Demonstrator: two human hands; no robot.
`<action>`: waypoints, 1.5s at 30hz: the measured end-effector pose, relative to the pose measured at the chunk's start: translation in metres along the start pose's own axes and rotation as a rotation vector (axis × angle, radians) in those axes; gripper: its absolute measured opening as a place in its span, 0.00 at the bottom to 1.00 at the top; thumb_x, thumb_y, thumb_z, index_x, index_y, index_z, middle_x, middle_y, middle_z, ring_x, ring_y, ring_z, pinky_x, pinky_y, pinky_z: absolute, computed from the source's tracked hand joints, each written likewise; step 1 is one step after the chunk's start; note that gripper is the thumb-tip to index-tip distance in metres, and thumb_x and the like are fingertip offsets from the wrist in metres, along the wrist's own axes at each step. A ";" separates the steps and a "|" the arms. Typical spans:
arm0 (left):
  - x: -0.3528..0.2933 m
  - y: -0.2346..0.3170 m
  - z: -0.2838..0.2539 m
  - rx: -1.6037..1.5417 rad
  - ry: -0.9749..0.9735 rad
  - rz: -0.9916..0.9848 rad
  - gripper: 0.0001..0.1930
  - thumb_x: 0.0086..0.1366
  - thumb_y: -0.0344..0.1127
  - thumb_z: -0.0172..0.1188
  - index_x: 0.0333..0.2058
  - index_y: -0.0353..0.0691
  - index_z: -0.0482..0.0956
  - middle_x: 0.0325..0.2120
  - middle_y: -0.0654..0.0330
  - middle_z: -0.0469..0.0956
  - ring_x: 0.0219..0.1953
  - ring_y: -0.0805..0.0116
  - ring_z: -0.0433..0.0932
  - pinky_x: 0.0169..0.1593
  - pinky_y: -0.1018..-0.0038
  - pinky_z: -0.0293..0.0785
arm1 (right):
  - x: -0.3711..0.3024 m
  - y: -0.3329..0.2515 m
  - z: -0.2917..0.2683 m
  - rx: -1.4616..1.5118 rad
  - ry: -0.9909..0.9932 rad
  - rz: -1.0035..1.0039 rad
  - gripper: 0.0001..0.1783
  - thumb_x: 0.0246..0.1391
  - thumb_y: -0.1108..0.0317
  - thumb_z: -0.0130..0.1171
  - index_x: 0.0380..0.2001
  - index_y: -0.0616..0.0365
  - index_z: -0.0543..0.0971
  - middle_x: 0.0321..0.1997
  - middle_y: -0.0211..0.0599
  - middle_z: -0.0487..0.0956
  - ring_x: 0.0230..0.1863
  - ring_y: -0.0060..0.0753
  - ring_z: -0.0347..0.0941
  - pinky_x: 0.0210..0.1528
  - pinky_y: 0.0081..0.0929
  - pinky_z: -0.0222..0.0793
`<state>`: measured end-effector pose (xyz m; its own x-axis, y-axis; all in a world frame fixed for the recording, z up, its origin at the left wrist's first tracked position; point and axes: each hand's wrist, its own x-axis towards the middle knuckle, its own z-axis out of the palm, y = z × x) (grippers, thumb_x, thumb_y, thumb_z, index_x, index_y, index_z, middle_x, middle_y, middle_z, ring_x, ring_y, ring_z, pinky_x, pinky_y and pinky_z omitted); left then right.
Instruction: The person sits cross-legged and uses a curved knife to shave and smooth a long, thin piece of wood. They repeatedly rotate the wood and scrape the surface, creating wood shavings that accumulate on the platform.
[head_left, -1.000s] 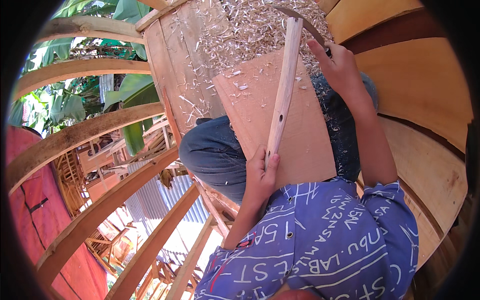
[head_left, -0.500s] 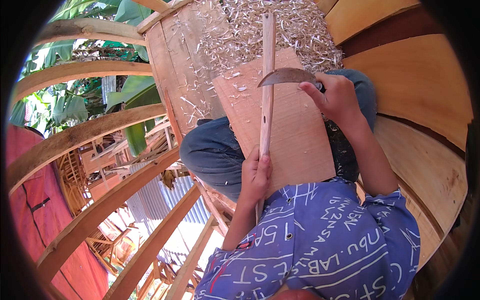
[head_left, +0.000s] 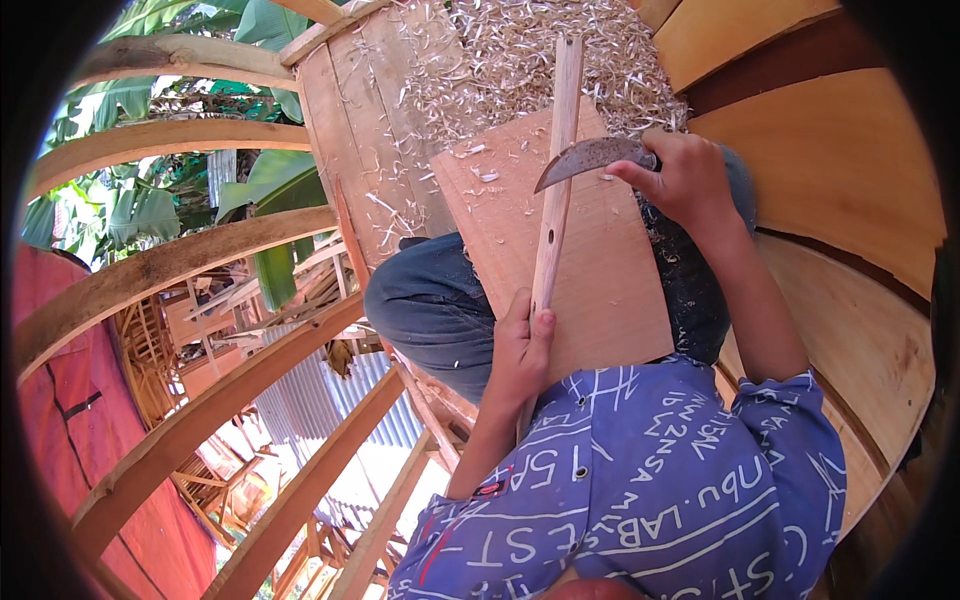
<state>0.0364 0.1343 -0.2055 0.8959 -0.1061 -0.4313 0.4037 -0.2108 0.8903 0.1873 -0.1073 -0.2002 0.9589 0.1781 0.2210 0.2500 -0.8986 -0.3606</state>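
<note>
My left hand [head_left: 522,345] is closed around the lower part of a long, pale wooden stick [head_left: 558,220] with a small dark hole or knot in it. The stick slants away from my body, its far end leaning to the right. In my right hand [head_left: 685,185] is a knife [head_left: 592,160] with a curved, rust-spotted blade, which lies across the stick's upper half. Most of the knife's handle is hidden in my fist. Beneath the stick, a flat wooden board [head_left: 610,270] rests on my lap.
Curly wood shavings [head_left: 560,60] cover much of the plank floor [head_left: 350,120] ahead. Wooden slats [head_left: 180,250] form a railing on the left, with leaves and corrugated sheets beyond. Curved wooden panels [head_left: 840,170] stand close on the right.
The stick's far end has swung to the right. My right hand and the knife have shifted right and slightly nearer, and the blade's tip now points lower. My left hand keeps its grip.
</note>
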 end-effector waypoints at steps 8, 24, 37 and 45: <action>0.000 0.002 -0.001 -0.062 0.015 -0.029 0.14 0.67 0.43 0.49 0.31 0.36 0.66 0.16 0.62 0.63 0.21 0.76 0.61 0.25 0.75 0.60 | 0.049 0.031 0.004 0.030 0.145 0.299 0.44 0.45 0.24 0.47 0.14 0.63 0.75 0.14 0.47 0.74 0.21 0.50 0.74 0.25 0.38 0.68; 0.045 0.051 -0.020 -0.677 -0.095 -0.139 0.17 0.70 0.50 0.41 0.33 0.41 0.63 0.12 0.69 0.58 0.10 0.81 0.57 0.12 0.83 0.56 | 0.031 0.041 0.031 0.258 0.050 0.369 0.30 0.49 0.40 0.59 0.17 0.60 0.73 0.13 0.46 0.71 0.22 0.57 0.71 0.24 0.43 0.65; 0.093 0.076 0.018 -1.129 -0.535 -0.149 0.26 0.69 0.61 0.33 0.32 0.41 0.61 0.12 0.67 0.55 0.11 0.76 0.57 0.12 0.79 0.57 | 0.032 0.040 0.031 0.413 -0.020 0.278 0.29 0.50 0.43 0.60 0.17 0.62 0.74 0.11 0.41 0.68 0.16 0.45 0.67 0.21 0.37 0.61; 0.091 0.082 0.022 -1.246 -0.607 -0.126 0.24 0.67 0.59 0.39 0.31 0.41 0.61 0.12 0.67 0.55 0.12 0.75 0.58 0.13 0.78 0.59 | 0.030 0.047 0.041 0.601 0.104 0.232 0.29 0.55 0.49 0.58 0.14 0.64 0.66 0.10 0.27 0.58 0.17 0.18 0.53 0.19 0.25 0.51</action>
<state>0.1469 0.0861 -0.1752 0.7511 -0.6199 -0.2272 0.6602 0.7101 0.2449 0.2329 -0.1277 -0.2476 0.9865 -0.0603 0.1520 0.0985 -0.5227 -0.8468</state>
